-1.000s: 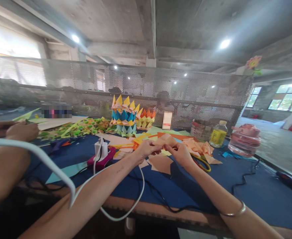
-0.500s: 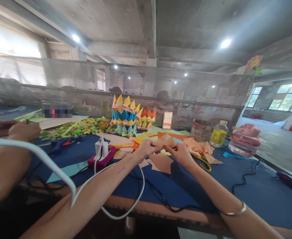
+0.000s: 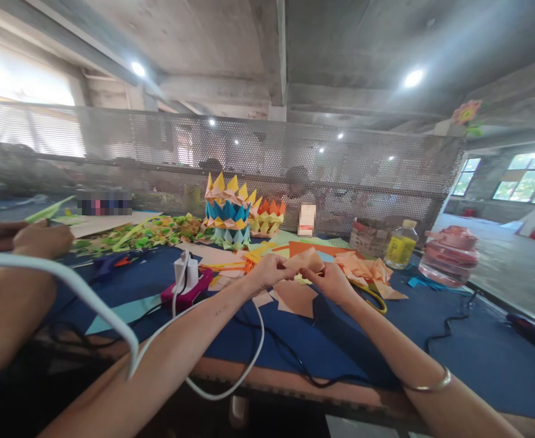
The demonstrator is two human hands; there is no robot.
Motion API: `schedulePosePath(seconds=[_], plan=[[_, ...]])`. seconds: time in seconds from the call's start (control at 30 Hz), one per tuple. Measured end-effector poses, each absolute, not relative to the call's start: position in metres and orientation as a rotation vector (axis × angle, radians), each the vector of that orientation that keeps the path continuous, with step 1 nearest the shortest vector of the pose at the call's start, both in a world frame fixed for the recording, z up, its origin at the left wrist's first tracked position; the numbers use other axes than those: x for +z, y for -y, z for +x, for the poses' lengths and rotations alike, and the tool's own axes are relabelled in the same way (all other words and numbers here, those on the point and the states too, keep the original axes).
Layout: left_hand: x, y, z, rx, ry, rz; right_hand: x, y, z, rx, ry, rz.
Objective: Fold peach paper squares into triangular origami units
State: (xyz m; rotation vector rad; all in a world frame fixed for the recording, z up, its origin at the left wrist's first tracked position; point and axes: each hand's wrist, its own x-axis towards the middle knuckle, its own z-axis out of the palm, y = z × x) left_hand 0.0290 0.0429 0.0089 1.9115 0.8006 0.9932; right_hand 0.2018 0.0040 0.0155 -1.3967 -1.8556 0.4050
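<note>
Between both hands, above the blue tabletop, is a piece of tan paper (image 3: 304,260), partly folded. My left hand (image 3: 270,271) pinches its left side with fingers closed. At its lower right edge, my right hand (image 3: 329,280) grips it between thumb and fingers. Flat on the table just below lies another sheet of tan paper (image 3: 293,298). Folded peach paper pieces (image 3: 363,267) are heaped beside my right hand, and scissors with yellow handles (image 3: 377,300) lie partly hidden under that wrist.
Folded-paper crowns (image 3: 228,216) stand at the back. A magenta power strip (image 3: 189,292) with a white charger and cables sits left. At right are a yellow-labelled bottle (image 3: 400,244) and a pink water bottle (image 3: 450,258). A co-worker's hands (image 3: 42,240) work at far left beside green scraps.
The tan paper has shifted slightly and its upper edge is turned differently between my fingers. Both hands stay in nearly the same place.
</note>
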Motion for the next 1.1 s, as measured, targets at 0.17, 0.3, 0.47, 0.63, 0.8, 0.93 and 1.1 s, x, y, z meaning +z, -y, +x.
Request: schedulePosePath(seconds=[0.17,0.3,0.47,0.63,0.8,0.93,1.1], plan=[[0.013,-0.04,0.027,0.993,-0.883,1.843,0.019,-0.002,0.202,0.339,1.87,-1.426],[0.015,-0.04,0.025,0.957,-0.939,1.823,0.022,0.001,0.2,0.267,1.878,-1.452],[0.013,-0.044,0.022,0.932,-0.976,1.841,0.021,-0.001,0.202,0.265,1.86,-1.455],[0.01,-0.048,0.019,0.945,-0.919,1.786,0.021,-0.006,0.209,0.213,1.819,-1.531],[0.01,-0.043,0.022,0.903,-0.896,1.789,0.022,-0.002,0.204,0.284,1.834,-1.482],[0.01,-0.041,0.025,0.917,-0.844,1.794,0.02,0.002,0.199,0.33,1.842,-1.444],[0.009,-0.04,0.026,0.95,-0.754,1.765,0.017,0.001,0.199,0.355,1.854,-1.416]])
